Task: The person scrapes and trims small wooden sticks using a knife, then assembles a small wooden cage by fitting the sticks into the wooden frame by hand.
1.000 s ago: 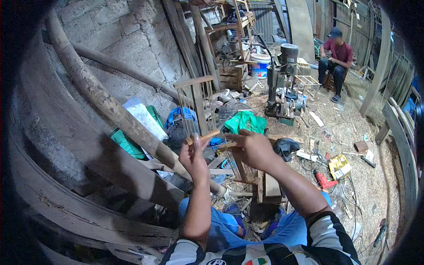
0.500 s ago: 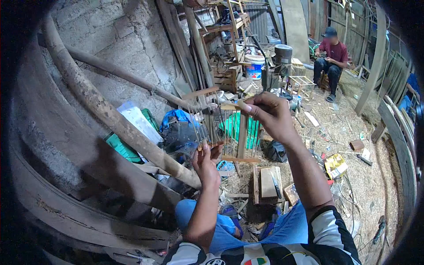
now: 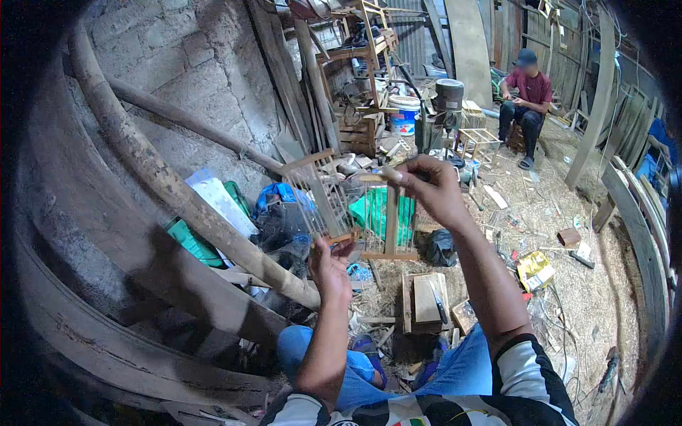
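My left hand (image 3: 331, 273) is closed on the bottom rail of a small wooden barred panel (image 3: 325, 201), which leans to the left. This panel has thin bars between two rails and a wider slat in the middle. Beside it, a second wooden barred panel (image 3: 392, 221) of similar build hangs nearly upright. Its top rail is pinched between the thumb and fingers of my right hand (image 3: 435, 186). Both panels are held up in front of me, side by side, with their lower rails close together.
Below the panels, a knife (image 3: 439, 307) lies on a wooden block (image 3: 426, 295) between my feet. A bamboo pole (image 3: 170, 188) slants along the left. Farther back stand a motorised machine (image 3: 448, 99), a paint bucket (image 3: 404, 113) and a seated person (image 3: 529, 92). Scraps litter the floor.
The left panel has turned and tipped to the left, showing more of its face. The right panel stays nearly upright in my right hand. The view has shifted slightly.
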A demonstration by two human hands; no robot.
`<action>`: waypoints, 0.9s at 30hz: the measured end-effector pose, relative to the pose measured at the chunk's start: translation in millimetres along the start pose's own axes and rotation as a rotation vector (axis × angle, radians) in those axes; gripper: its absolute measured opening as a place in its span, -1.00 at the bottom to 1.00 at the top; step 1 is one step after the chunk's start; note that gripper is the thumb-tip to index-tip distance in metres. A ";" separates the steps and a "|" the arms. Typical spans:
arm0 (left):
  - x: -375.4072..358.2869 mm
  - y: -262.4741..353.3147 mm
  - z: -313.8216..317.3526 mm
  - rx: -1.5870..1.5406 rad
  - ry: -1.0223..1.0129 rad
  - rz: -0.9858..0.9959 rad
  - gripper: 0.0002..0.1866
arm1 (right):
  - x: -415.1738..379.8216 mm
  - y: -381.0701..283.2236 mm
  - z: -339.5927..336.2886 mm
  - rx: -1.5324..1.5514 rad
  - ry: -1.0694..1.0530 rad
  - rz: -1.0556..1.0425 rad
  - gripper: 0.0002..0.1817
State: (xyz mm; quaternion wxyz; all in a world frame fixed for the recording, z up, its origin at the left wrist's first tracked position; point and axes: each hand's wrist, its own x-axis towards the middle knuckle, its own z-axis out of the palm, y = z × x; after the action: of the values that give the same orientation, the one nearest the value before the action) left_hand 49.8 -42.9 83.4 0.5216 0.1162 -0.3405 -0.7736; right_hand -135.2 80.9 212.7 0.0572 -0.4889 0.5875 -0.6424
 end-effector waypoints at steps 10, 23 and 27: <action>-4.7 -22.4 -4.8 0.088 0.202 0.088 -0.61 | -37.7 18.1 54.7 -0.060 0.168 -0.141 -0.78; -20.1 -2.8 9.5 0.226 0.358 0.236 -0.62 | -51.6 29.7 32.0 -0.136 -0.065 0.130 -0.69; -25.4 -5.2 -9.6 0.277 0.292 0.073 -0.69 | -28.8 -3.2 11.7 -0.185 -0.040 0.060 -0.60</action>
State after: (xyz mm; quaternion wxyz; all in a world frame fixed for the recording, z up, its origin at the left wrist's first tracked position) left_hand 62.0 -23.1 68.4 0.5722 0.2855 -0.3684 -0.6748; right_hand -110.6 92.3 197.2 0.0429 -0.4871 0.6574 -0.5734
